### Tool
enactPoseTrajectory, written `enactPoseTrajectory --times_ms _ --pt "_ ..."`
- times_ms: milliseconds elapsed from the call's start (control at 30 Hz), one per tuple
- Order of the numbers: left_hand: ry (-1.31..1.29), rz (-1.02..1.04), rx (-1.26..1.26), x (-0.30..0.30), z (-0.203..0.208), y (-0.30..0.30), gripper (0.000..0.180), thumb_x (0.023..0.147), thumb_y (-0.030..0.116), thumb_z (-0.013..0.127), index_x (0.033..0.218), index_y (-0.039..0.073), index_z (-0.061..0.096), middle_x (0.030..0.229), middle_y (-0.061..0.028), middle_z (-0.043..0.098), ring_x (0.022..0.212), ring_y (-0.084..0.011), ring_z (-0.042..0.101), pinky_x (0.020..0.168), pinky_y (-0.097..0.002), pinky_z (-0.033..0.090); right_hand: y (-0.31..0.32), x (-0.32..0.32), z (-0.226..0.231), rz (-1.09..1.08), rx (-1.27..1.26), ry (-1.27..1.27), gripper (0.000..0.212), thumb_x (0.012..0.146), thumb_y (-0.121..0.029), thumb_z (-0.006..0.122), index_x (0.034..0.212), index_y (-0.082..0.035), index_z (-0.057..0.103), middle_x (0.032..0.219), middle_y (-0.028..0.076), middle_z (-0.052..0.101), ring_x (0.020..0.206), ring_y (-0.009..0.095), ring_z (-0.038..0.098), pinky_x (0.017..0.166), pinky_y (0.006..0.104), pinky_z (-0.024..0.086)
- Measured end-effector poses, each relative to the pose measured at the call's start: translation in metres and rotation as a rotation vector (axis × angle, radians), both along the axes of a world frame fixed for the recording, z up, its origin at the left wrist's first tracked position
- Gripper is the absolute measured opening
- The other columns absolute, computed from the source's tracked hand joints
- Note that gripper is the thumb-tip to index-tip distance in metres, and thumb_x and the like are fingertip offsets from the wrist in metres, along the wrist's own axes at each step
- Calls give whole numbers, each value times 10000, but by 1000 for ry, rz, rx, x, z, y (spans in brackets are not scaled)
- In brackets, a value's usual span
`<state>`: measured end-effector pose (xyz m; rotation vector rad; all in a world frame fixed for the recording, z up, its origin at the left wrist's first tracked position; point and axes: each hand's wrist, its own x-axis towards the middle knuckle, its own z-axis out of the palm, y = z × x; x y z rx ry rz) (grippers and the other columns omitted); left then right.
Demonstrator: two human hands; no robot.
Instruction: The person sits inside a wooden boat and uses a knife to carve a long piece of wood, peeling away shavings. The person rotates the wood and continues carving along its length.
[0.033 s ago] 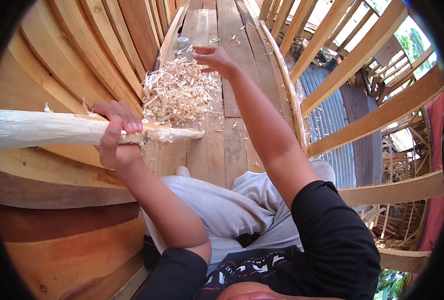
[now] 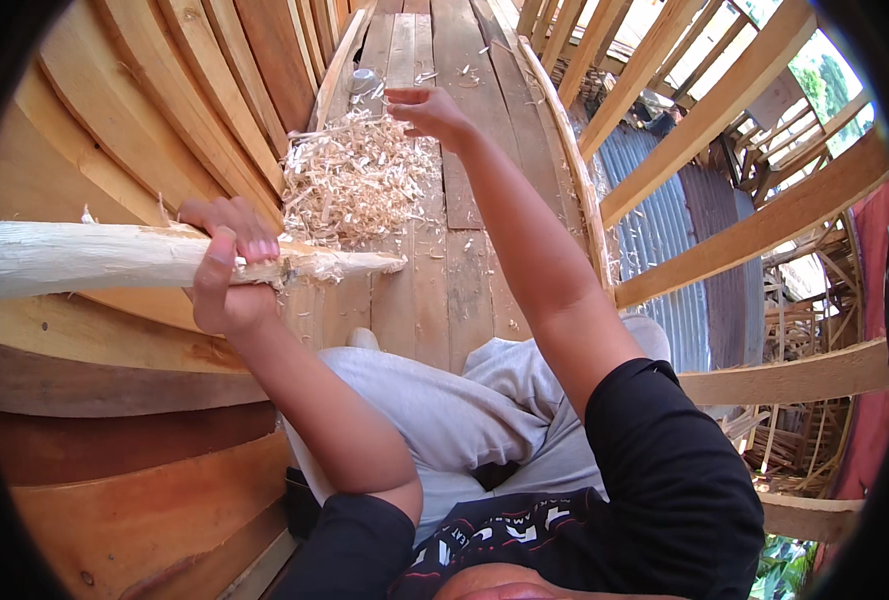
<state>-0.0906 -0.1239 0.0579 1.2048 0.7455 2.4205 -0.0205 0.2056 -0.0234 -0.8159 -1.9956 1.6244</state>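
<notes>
The left hand's grip (image 2: 223, 292) is clamped on a peeled wooden pole (image 2: 85, 260) close to its pointed end, with the thumb on the near side and the fingers curled over the far side. The pole's long axis runs left to right across the person's front, its thick part reaching the left edge of view and its frayed tip pointing right.

The right hand (image 2: 433, 112) is stretched forward, fingers loosely curled and apart from the thumb, with nothing visible in it. From there the pole lies nearer the body and to the left, well apart; the left hand is the nearer one. Just left of the right hand's fingertips, wood shavings (image 2: 355, 185) are heaped on the plank floor (image 2: 470, 285), with a small grey container (image 2: 365, 82) beyond them.
</notes>
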Motion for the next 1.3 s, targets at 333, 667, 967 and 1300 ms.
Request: enactPoseTrajectory --times_ms 333,667,967,1300 --pt "13 12 3 3 3 5 172 760 150 569 784 32 447 600 -65 418 547 -144 411 512 -261 398 -79 136 -166 -1446 -113 -854 714 862 -339 507 1431 33 289 1487 295 248 1408 470 99 1141 537 83" --pt "21 162 -46 8 16 -13 155 784 158 555 757 53 445 599 -58 417 542 -137 404 518 -262 382 -171 131 -137 -868 182 -666 628 927 -317 457 1469 -57 276 1570 178 93 1457 337 -8 1154 500 48" --pt "58 139 -57 19 21 -5 151 782 149 558 766 62 436 605 -55 422 567 -132 402 535 -260 384 -174 152 -163 -411 -145 -121 811 866 -331 543 1501 -47 127 1563 229 22 1446 376 59 1150 476 120" --pt "81 182 -36 11 24 -26 143 785 164 552 786 61 452 609 -61 432 589 -141 419 569 -274 396 -201 140 -144 619 981 -670 737 858 -280 546 1499 -138 210 1569 144 121 1457 279 103 1165 493 119"
